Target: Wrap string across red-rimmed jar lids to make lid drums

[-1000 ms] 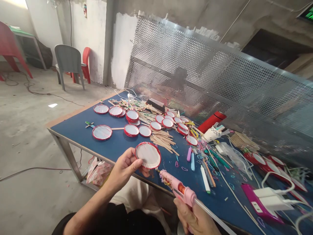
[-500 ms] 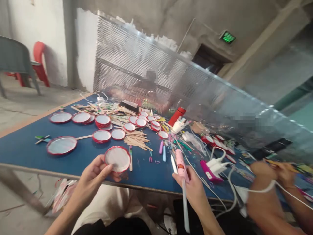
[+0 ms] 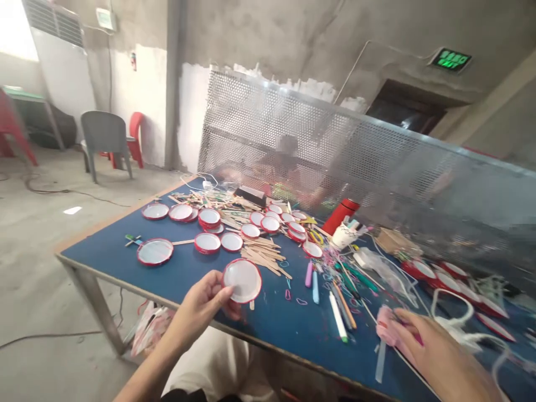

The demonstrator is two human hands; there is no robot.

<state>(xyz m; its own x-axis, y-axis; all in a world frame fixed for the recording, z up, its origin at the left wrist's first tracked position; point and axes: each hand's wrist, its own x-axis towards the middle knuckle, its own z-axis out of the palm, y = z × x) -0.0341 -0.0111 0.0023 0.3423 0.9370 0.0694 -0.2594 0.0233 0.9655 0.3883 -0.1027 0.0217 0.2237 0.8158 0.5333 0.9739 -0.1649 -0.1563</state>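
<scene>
In my left hand (image 3: 201, 304) is a small round disc (image 3: 243, 279) with a pale face and a red rim, gripped at its lower left edge with the thumb across the face. It hangs over the front of the blue table, partly covering a wooden stick behind it. My right hand (image 3: 435, 343) is at the table's right side, closed around a pink glue gun (image 3: 386, 326); a translucent glue stick (image 3: 380, 365) juts from it toward the table's front edge. Left of the glue gun lie a white marker (image 3: 338, 318) and several pens.
More red-rimmed discs (image 3: 207, 242) and loose wooden sticks (image 3: 263, 254) cover the middle and back. A red bottle (image 3: 341, 216) and a white cup of pens (image 3: 343, 235) stand before the perforated metal screen (image 3: 259, 123). White cables (image 3: 456, 324) lie at right.
My view has turned left. My right hand has moved rightward with the glue gun, which is now lower and tilted differently. My left hand still holds the disc.
</scene>
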